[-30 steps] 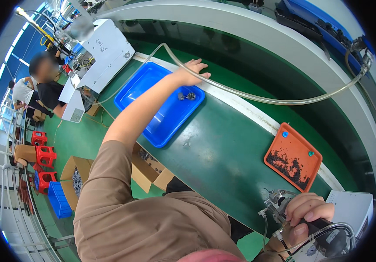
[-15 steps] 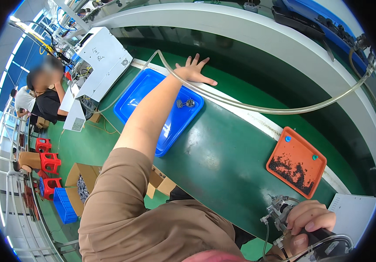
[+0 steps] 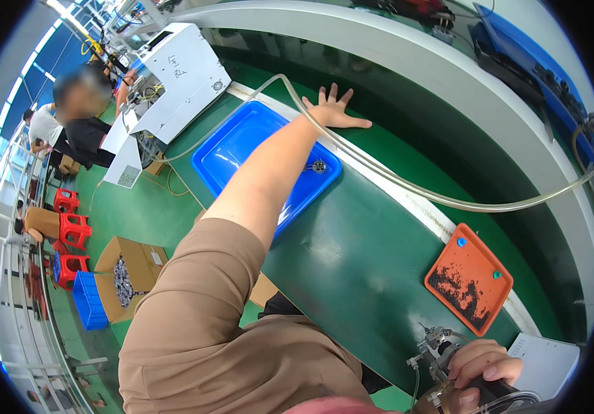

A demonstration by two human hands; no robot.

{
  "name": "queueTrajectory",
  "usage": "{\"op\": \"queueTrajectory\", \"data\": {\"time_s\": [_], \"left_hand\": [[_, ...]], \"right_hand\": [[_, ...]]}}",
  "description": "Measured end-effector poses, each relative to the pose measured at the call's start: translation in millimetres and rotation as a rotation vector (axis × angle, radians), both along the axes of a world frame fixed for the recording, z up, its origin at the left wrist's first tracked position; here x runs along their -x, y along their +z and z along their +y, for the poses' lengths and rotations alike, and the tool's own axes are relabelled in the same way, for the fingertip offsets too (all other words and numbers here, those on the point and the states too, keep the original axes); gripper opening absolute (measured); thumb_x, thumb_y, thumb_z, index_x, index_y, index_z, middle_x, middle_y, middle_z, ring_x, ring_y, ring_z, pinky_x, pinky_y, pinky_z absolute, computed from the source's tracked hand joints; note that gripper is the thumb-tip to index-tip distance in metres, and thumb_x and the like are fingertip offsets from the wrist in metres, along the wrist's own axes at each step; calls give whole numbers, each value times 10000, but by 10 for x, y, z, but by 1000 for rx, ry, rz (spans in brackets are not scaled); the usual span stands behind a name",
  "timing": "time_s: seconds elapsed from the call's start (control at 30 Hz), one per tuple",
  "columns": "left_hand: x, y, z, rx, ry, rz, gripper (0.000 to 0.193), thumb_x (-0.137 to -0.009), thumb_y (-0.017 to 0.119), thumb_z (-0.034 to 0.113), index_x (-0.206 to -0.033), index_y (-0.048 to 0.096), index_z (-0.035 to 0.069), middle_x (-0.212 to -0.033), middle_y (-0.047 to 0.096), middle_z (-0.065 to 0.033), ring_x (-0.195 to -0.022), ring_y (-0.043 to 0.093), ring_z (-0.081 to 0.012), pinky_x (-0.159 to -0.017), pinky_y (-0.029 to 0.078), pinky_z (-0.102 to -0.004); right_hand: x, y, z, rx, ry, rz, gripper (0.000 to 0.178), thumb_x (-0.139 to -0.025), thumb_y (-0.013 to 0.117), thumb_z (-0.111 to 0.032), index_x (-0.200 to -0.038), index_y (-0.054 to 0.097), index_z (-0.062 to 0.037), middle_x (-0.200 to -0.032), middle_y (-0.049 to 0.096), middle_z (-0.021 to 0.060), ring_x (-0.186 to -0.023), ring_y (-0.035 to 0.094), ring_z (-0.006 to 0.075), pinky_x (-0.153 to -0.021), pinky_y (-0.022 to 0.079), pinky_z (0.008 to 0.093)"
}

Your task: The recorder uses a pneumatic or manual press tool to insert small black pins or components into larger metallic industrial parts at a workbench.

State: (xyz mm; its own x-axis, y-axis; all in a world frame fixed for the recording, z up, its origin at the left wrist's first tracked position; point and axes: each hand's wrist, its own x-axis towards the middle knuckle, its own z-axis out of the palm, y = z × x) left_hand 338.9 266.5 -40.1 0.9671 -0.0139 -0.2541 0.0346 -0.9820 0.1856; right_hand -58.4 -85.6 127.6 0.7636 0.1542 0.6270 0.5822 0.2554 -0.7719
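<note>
The left hand [image 3: 335,110] is being stretched far out over the green worktop [image 3: 352,262], with the fingers spread apart and nothing held in it. It is being laid flat beyond the far edge of the blue tray [image 3: 255,162], just beside the clear hose [image 3: 407,190] that is being run across the worktop in a long curve. A small metal part [image 3: 315,166] is lying inside the blue tray, near its right corner, close under the forearm. The right hand [image 3: 480,369] is being kept at the lower edge of the view, with its fingers closed around a metal assembly [image 3: 438,352] with thin tubes. An orange tray [image 3: 468,279] with dark small pieces is sitting just above this hand. A white box [image 3: 549,359] is lying beside the right hand.
</note>
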Motion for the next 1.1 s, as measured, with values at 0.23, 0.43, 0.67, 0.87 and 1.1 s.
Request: {"op": "queueTrajectory", "data": {"time_s": [0.23,0.43,0.67,0.87,1.1], "left_hand": [[81,17,30,45,8,8,1313,-615,573,958,-1649,84,313,-1714,-70,-136,-1572,-75,-378,-1160,-17,-738],[168,42,-62,54,6,4,1311,-620,584,947,-1650,94,301,-1712,-66,-152,-1570,-70,-393,-1157,-17,-739],[198,142,-116,52,-3,30,1308,-623,581,947,-1651,99,296,-1710,-53,-165,-1568,-65,-404,-1163,-2,-736],[206,125,-165,45,-9,63,1297,-635,567,949,-1651,98,294,-1709,-52,-172,-1567,-65,-407,-1161,7,-739],[219,109,-161,68,-14,55,1284,-648,561,942,-1652,95,292,-1708,-60,-174,-1565,-71,-415,-1158,-23,-736]], "right_hand": [[95,57,62,43,1,-35,348,-906,720,-117,-1186,534,-28,-663,549,87,-552,526,213,-525,436,346],[133,59,73,-9,28,-35,344,-921,703,-95,-1209,528,-24,-678,555,93,-572,534,217,-548,443,359],[129,89,80,34,73,-9,322,-931,680,-57,-1212,527,-17,-684,557,104,-569,538,231,-556,459,376],[109,141,110,61,82,-4,307,-926,684,-55,-1196,544,-14,-692,564,107,-583,550,236,-572,477,384],[65,108,51,61,130,-12,285,-923,697,-60,-1165,553,-16,-700,562,106,-600,551,235,-592,479,388]]}}
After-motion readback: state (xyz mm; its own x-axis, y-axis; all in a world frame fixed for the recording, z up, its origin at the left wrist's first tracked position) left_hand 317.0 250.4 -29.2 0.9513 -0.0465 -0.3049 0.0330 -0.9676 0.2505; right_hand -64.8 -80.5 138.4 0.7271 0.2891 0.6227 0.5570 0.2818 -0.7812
